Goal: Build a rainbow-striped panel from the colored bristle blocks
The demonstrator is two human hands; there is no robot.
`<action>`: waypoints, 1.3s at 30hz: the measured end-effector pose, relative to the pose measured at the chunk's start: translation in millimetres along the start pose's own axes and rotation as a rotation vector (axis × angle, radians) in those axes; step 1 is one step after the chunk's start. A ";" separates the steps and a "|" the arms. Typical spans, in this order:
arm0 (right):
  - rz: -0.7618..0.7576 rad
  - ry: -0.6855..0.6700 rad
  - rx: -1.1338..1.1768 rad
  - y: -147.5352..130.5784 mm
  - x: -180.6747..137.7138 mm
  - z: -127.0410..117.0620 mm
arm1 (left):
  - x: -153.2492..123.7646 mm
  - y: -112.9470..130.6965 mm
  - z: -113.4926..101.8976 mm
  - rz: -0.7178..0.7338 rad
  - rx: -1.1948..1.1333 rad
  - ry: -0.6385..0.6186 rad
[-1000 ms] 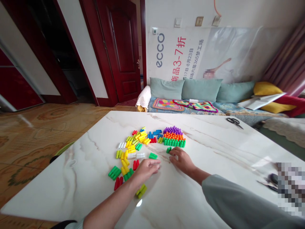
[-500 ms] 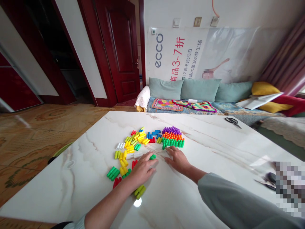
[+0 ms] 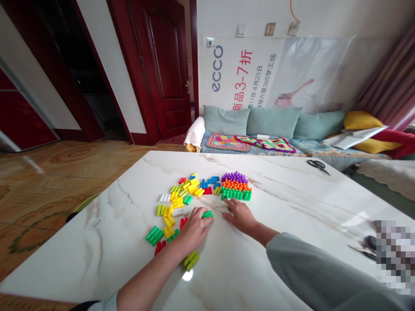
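Wall banner [image 3: 246,71] reads "ecco 3-7折"; left hand [image 3: 194,226] pinches a green peg [image 3: 207,214], right hand [image 3: 241,216] lies flat, fingers apart.

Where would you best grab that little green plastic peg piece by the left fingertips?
Probably pinch the green plastic peg piece across its short width, coming from above: it lies flat on the white marble table, and the left hand touches its near side.
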State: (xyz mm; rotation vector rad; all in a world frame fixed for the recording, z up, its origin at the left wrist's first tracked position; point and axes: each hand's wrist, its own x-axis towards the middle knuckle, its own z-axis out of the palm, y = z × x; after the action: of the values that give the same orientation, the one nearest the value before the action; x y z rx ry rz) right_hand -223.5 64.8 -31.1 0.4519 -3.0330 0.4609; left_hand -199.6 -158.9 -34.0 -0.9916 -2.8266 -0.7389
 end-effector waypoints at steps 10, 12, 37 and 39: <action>-0.221 0.012 0.257 -19.4 -13.3 9.5 | 2.9 3.3 4.2 -0.013 -0.309 0.040; -0.250 0.016 0.225 -24.1 -16.3 11.6 | 5.9 -2.5 -2.0 -0.026 -0.221 0.146; 0.079 0.130 0.087 16.7 -11.0 -18.3 | 9.7 -12.6 -5.7 0.026 -0.060 0.012; 0.148 0.136 0.034 27.3 -10.5 -22.8 | 10.5 -9.1 -6.5 0.022 -0.122 0.048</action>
State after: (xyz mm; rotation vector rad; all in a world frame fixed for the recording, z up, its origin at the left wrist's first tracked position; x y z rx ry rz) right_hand -221.6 99.4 -18.1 0.1896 -2.9425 0.5282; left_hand -214.1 -162.0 -30.0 -1.0055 -2.7537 -0.9291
